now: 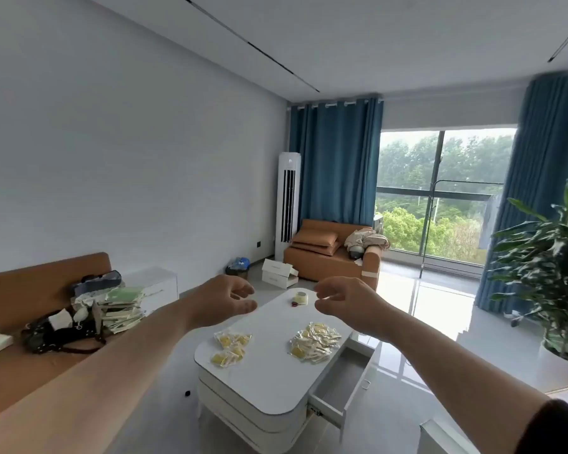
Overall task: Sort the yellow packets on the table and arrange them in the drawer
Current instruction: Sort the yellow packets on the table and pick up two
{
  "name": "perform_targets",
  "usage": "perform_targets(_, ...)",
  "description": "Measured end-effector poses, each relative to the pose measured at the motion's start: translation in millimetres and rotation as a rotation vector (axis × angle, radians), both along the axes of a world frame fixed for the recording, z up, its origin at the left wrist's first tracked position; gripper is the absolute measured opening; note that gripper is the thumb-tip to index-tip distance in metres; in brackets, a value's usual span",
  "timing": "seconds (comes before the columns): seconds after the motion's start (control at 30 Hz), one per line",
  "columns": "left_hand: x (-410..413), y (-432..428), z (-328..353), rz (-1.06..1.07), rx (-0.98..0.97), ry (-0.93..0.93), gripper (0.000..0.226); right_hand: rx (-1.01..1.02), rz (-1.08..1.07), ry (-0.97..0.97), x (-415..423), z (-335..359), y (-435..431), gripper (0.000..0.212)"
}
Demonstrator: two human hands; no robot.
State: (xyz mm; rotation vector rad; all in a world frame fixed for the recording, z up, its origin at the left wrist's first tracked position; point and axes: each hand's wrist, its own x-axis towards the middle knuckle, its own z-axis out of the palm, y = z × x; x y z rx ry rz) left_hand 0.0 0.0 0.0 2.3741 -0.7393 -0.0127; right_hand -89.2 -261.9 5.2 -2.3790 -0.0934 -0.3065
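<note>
Two heaps of yellow packets lie on the white coffee table (269, 385): a small heap (231, 347) on the left and a larger heap (315, 342) on the right. The table's drawer (345, 385) is pulled out on the right side and looks empty. My left hand (222, 301) and my right hand (345, 306) are stretched out in the air above the far part of the table, fingers loosely curled, holding nothing.
A roll of tape (300, 298) sits at the table's far end. A brown sofa (30, 322) with bags and piled packages is on the left. An armchair (333, 253), white boxes (279, 273) and a large plant (551, 263) stand around.
</note>
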Motion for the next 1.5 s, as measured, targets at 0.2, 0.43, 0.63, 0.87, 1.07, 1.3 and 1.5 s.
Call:
perform_targets(0.2,113,25,-30,0.000,-0.020,0.057,0.044,0.015,-0.038,0.064,112,-26,18,0.036)
perform_targets(0.43,239,62,-58,0.011,-0.047,0.123,0.039,0.087,-0.117,0.112,228,-60,37,0.031)
perform_targets(0.63,319,67,-76,0.030,-0.062,0.184,0.039,0.143,-0.125,0.178,304,-87,39,0.029)
perform_targets(0.87,417,41,-107,0.101,-0.133,0.225,0.030,0.223,-0.125,0.219,402,-116,4,0.025)
perform_targets(1.07,504,6,-129,0.141,-0.076,0.267,0.037,0.254,-0.064,0.274,511,-135,-43,0.020)
perform_targets(1.3,565,-19,-151,0.236,-0.096,0.323,0.030,0.257,0.013,0.341,611,-157,-64,0.027)
perform_targets(1.5,631,-20,-175,0.263,-0.114,0.382,0.032,0.293,0.015,0.388,678,-176,-59,0.030)
